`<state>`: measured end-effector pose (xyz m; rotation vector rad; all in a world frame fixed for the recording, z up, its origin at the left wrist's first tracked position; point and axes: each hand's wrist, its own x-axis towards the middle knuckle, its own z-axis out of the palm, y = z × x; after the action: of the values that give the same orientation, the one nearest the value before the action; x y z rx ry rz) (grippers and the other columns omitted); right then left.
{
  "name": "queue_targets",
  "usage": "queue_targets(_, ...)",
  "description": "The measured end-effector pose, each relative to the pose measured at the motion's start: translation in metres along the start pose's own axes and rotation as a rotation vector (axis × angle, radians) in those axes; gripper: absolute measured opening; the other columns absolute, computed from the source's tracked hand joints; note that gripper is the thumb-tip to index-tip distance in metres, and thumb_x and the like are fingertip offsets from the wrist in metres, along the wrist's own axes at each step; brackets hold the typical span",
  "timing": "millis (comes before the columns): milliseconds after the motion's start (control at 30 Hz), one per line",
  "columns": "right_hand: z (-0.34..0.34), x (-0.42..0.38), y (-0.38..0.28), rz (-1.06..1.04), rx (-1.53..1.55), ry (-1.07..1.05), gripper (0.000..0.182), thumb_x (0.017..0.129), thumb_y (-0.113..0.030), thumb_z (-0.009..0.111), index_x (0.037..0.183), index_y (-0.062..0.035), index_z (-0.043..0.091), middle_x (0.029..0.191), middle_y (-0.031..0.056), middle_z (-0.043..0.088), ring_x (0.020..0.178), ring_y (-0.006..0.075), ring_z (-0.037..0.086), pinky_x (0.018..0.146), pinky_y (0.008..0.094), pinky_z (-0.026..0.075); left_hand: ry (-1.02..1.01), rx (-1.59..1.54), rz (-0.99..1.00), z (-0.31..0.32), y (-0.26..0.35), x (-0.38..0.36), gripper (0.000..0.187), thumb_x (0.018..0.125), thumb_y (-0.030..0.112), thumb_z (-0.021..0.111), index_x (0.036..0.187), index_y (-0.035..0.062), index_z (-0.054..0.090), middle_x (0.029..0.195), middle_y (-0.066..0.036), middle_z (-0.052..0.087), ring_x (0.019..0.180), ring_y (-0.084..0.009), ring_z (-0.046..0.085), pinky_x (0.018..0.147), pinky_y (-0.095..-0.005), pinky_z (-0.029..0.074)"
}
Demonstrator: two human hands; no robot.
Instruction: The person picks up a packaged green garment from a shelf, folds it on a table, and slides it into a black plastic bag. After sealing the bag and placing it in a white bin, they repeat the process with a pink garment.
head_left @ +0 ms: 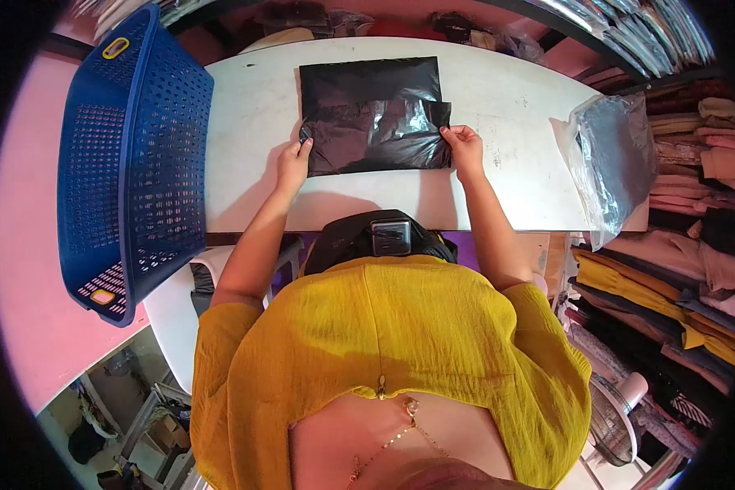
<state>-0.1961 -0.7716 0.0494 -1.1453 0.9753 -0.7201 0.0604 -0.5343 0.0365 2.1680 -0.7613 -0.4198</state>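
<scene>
A black plastic mailing bag [367,79] lies flat on the white table [514,98], its glossy lower part creased and catching the light. My left hand [293,163] pinches the bag's left edge between thumb and fingers. On the opposite side, my right hand [464,149] grips the right edge near a corner of the glossy part. Whatever may be inside the bag is hidden.
A blue perforated basket [131,163] stands tilted at the table's left. Clear plastic packaging [612,163] hangs over the right edge. Folded clothes [686,171] fill shelves on the right, above a fan [616,416]. Wrapped items [653,37] sit at upper right.
</scene>
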Motion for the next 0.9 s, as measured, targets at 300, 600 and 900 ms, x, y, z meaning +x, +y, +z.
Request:
queue_targets(300,0.048,-0.053,-0.04,-0.998,-1.305,-0.524,0.075,0.071,-0.048,0.066,0.136,-0.0274,0.037,0.143,0.0104,0.03,0.133,0.0348,0.025,0.103,0.0577,0.023,0.008,-0.077,-0.073,0.001,0.001,0.0,0.041,0.087,0.033,0.057,0.07,-0.0035,0.053,0.06,-0.019,0.049,0.053,-0.0248,0.046,0.054,-0.0368,0.038)
queue_targets(600,0.045,-0.038,-0.025,-0.902,-1.376,-0.58,0.079,0.071,-0.05,0.066,0.139,-0.0328,0.03,0.146,0.0093,0.026,0.132,0.0339,0.026,0.101,0.0549,0.03,0.047,0.624,0.9,-0.05,0.067,0.007,0.039,0.083,0.01,0.049,0.121,0.0117,0.052,0.121,-0.012,0.054,0.113,-0.026,0.053,0.094,-0.0441,0.04)
queue_targets(900,0.046,-0.035,-0.024,-0.839,-1.368,-0.569,0.068,0.077,-0.044,0.059,0.138,-0.0326,0.032,0.145,0.0106,0.028,0.131,0.0346,0.03,0.101,0.0545,0.03,-0.387,0.732,0.838,-0.04,0.041,0.033,0.058,0.083,0.004,0.041,0.138,0.0231,0.035,0.143,0.001,0.034,0.132,-0.0185,0.032,0.11,-0.0482,0.02)
